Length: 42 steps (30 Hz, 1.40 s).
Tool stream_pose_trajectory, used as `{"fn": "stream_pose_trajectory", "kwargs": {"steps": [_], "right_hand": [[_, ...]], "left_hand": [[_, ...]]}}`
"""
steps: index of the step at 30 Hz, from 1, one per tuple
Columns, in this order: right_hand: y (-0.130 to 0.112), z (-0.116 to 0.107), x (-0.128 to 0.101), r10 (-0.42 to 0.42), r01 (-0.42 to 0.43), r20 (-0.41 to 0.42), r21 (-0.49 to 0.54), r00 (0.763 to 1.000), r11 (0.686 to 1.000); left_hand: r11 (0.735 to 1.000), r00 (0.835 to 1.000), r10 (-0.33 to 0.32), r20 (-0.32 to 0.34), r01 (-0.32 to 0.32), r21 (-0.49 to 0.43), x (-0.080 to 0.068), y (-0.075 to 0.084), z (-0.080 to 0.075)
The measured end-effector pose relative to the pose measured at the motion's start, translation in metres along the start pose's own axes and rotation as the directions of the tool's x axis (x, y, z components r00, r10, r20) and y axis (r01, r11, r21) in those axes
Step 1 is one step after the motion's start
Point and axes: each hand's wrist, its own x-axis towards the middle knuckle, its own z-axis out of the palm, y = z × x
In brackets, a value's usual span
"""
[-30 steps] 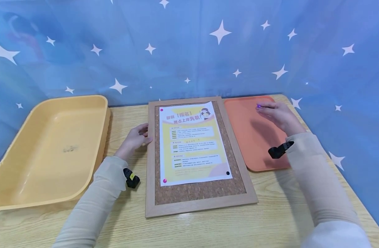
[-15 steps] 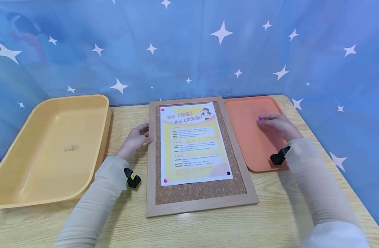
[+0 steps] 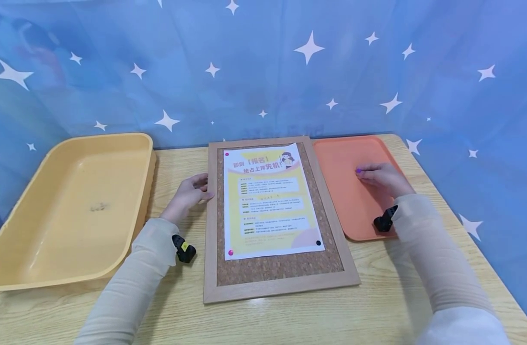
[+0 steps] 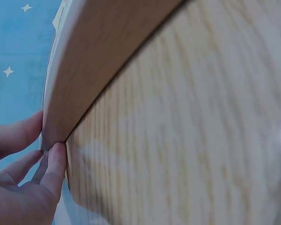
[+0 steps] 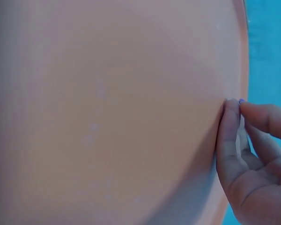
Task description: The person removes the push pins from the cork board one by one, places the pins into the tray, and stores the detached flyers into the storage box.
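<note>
Here, wooden table (image 3: pixel 289 316) under all; yellow bin (image 3: pixel 74 201) far left, cork board (image 3: pixel 272 268) w/ poster (image 3: pixel 268 201) centre, long axis running away from the person. Orange tray (image 3: pixel 341 191) lay just right of board. Left hand (image 3: pixel 188 194) gripped board's left frame edge, thumb on top. Right hand (image 3: pixel 382 176) over tray, fingertips pinching purple pushpin (image 3: pixel 358 170); pin mostly hidden, its pointing direction not readable.

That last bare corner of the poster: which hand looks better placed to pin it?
Probably the right hand: it pinches a purple pushpin above the orange tray. The left hand holds the corkboard frame.
</note>
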Motion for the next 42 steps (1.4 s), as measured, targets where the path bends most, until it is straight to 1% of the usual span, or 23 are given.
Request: {"fn": "stream_pose_trajectory", "kwargs": {"steps": [6,14,21,23,27,30,32,34,37,39,42], "right_hand": [[-0.002,0.001,-0.002,-0.005,0.005,0.005,-0.042,1.000,0.999],[-0.007,0.004,-0.002,-0.021,0.019,-0.015,-0.107,1.000,0.994],[-0.010,0.006,-0.002,-0.004,0.002,-0.015,-0.119,1.000,0.993],[-0.010,0.005,-0.003,-0.011,0.010,-0.009,-0.113,1.000,0.994],[-0.011,0.002,-0.010,-0.030,0.032,0.018,-0.095,0.999,0.995],[-0.018,0.001,-0.017,-0.028,0.031,0.027,-0.136,0.999,0.990],[-0.025,0.000,-0.024,-0.029,0.031,0.014,-0.166,0.999,0.986],[-0.032,0.001,-0.032,-0.046,0.045,-0.002,-0.180,0.999,0.983],[-0.040,0.005,-0.043,-0.097,0.094,-0.013,-0.143,0.995,0.985],[-0.043,0.009,-0.051,-0.141,0.140,0.000,-0.122,0.990,0.983],[-0.048,0.019,-0.063,-0.202,0.204,0.029,-0.123,0.979,0.971]], "left_hand": [[1.000,1.000,-0.008,-0.016,0.009,0.009,0.000,-0.001,0.001],[1.000,1.000,0.001,-0.016,-0.001,-0.001,-0.001,0.000,0.000],[1.000,1.000,0.006,-0.016,-0.006,-0.006,-0.001,-0.001,0.000],[1.000,1.000,0.008,-0.015,-0.008,-0.009,-0.002,-0.002,0.000],[1.000,1.000,0.006,-0.015,-0.006,-0.020,-0.002,-0.001,0.001],[1.000,1.000,-0.002,-0.025,0.001,-0.020,-0.002,-0.002,0.001],[1.000,1.000,-0.003,-0.028,0.002,-0.025,-0.002,-0.002,0.001],[1.000,1.000,-0.001,-0.028,0.000,-0.030,-0.001,-0.001,0.002],[0.999,1.000,0.003,-0.026,-0.005,-0.044,0.000,0.000,0.002],[0.999,1.000,0.008,-0.021,-0.009,-0.053,0.000,0.000,0.002],[0.998,1.000,0.010,-0.020,-0.011,-0.065,0.000,-0.002,0.000]]}}
